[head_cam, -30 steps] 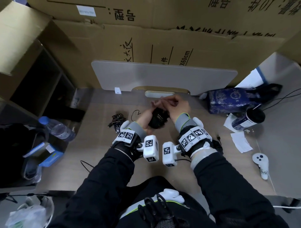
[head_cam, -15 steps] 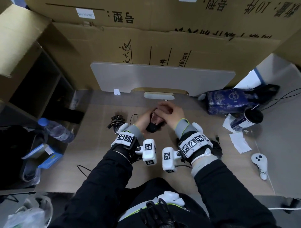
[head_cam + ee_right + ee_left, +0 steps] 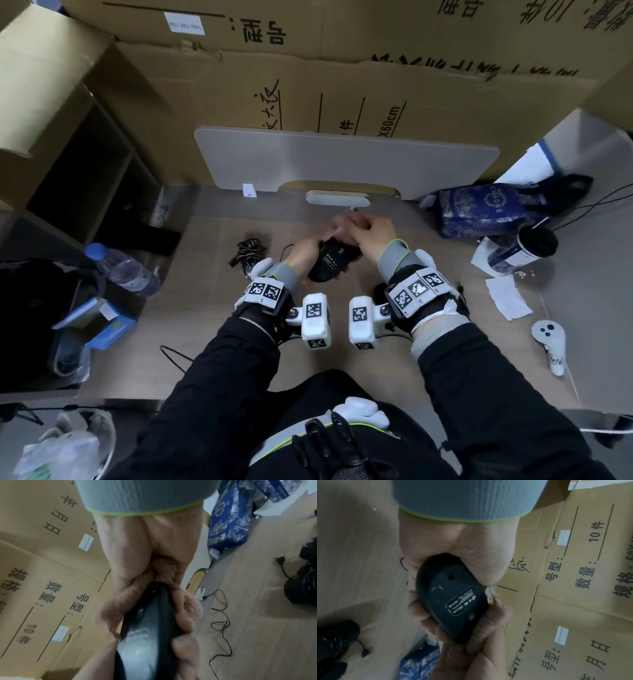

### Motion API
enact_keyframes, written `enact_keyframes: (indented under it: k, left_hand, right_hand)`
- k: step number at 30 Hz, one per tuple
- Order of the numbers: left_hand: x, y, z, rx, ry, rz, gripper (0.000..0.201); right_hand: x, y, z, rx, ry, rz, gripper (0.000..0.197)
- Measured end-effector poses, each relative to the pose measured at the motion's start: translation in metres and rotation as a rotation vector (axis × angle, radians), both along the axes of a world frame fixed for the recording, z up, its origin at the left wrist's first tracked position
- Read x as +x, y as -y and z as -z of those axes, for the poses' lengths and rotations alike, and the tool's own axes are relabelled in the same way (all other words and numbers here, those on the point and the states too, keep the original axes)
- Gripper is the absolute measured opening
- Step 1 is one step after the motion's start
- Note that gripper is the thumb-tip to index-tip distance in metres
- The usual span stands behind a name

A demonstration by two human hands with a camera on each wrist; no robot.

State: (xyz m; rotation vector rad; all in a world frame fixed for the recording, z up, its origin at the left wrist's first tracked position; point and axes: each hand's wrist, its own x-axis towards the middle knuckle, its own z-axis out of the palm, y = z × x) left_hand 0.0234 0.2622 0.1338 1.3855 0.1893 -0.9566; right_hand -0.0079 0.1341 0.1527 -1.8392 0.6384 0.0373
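Note:
A black computer mouse is held above the desk, its underside with a label facing up. My left hand grips its rear end, fingers curled round the body. My right hand grips the front end from the far side; its fingers curl round the mouse in the right wrist view. The mouse's top side is hidden from the head view. A thin black cable lies on the desk just left of the hands.
The wooden desk carries a bundle of black cable, a blue patterned bag, a dark cup, paper slips and a white controller. A water bottle lies left. Cardboard boxes wall the back.
Both hands turned the mouse between them; its labelled underside now faces up again, after being mostly covered by the hands half a second ago. The hands stayed in the same spot.

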Motion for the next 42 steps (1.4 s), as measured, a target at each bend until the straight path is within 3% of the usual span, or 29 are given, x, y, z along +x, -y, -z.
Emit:
enact_keyframes:
  k: [2, 5, 10, 15, 18, 21, 23, 25, 29, 33, 35, 40, 42]
  left_hand:
    - [0.003, -0.001, -0.005, -0.02, -0.041, 0.014, 0.036]
    - [0.003, -0.002, -0.004, -0.014, -0.044, 0.03, 0.039]
    - [0.001, -0.001, 0.005, -0.093, -0.099, -0.041, 0.05]
    - [0.011, -0.003, -0.006, -0.199, -0.237, -0.097, 0.055]
    - [0.013, -0.002, -0.004, -0.144, -0.197, -0.175, 0.038]
    - [0.014, -0.002, -0.004, -0.122, -0.17, -0.189, 0.028]
    - [0.012, 0.0, -0.004, -0.172, -0.156, -0.197, 0.026]
    - [0.008, 0.004, -0.003, -0.189, -0.16, -0.214, 0.029]
    - [0.009, 0.007, -0.002, -0.199, -0.201, -0.219, 0.04]
    - [0.014, -0.002, 0.001, -0.205, -0.192, -0.208, 0.038]
    - [0.012, -0.001, 0.0, -0.204, -0.178, -0.196, 0.036]
    - [0.01, 0.007, -0.001, -0.181, -0.165, -0.248, 0.037]
    - [0.013, 0.006, 0.002, -0.163, -0.166, -0.257, 0.036]
  right_hand:
    - [-0.003, -0.006, 0.0, 0.039, 0.013, -0.068, 0.04]
    - [-0.003, -0.011, 0.004, -0.022, 0.045, -0.001, 0.027]
    - [0.001, -0.008, 0.01, -0.103, 0.103, 0.079, 0.034]
    - [-0.004, -0.007, 0.014, 0.289, 0.062, 0.368, 0.039]
    - [-0.006, -0.009, 0.012, 0.512, 0.047, 0.323, 0.038]
    - [-0.01, -0.012, 0.011, 0.296, 0.077, 0.036, 0.029]
    - [-0.01, -0.01, 0.017, 0.086, 0.087, 0.025, 0.031]
    - [-0.01, -0.01, 0.018, -0.005, 0.078, 0.109, 0.036]
    - [-0.009, -0.009, 0.011, 0.052, 0.095, 0.169, 0.036]
    - [-0.011, -0.003, 0.011, 0.124, 0.122, -0.028, 0.011]
    - [-0.01, -0.003, 0.012, 0.101, 0.115, -0.036, 0.017]
    - [-0.004, -0.01, 0.0, 0.008, 0.087, 0.171, 0.039]
    - [-0.005, -0.008, -0.001, -0.017, 0.086, 0.144, 0.036]
